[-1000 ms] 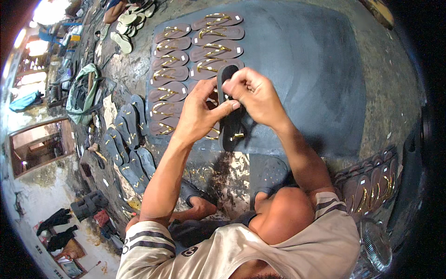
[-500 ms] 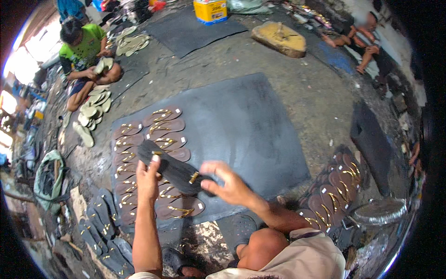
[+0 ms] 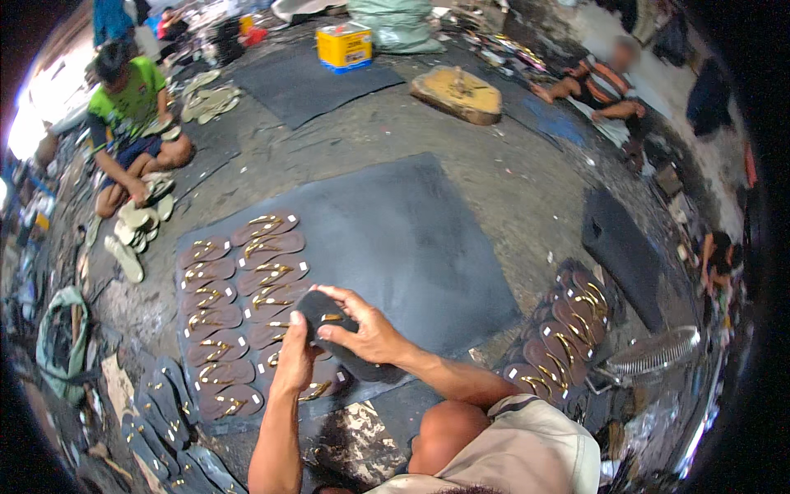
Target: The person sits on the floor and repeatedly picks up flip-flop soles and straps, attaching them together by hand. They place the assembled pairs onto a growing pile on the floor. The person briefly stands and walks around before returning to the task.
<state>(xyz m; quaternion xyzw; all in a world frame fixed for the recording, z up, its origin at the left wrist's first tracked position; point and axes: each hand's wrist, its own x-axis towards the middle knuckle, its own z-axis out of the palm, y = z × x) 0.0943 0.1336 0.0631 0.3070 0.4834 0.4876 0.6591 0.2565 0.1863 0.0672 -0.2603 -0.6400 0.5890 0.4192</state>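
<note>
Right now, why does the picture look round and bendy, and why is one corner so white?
In the head view, the fisheye lens bends straight edges: the dark mat bulges and black fills the rim. Daylight glares white at the upper left, beside the person in green. The left hand and right hand holding the dark sandal sole look fairly sharp.

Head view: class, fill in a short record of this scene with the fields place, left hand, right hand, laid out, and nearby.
place: workshop floor, dark rubber mat
left hand: grips near end of dark sandal sole
right hand: on top of the same sole
laid out: rows of brown sandals with gold straps on mat
nearby: seated person in green shirt, yellow tin, wire fan guard
</note>
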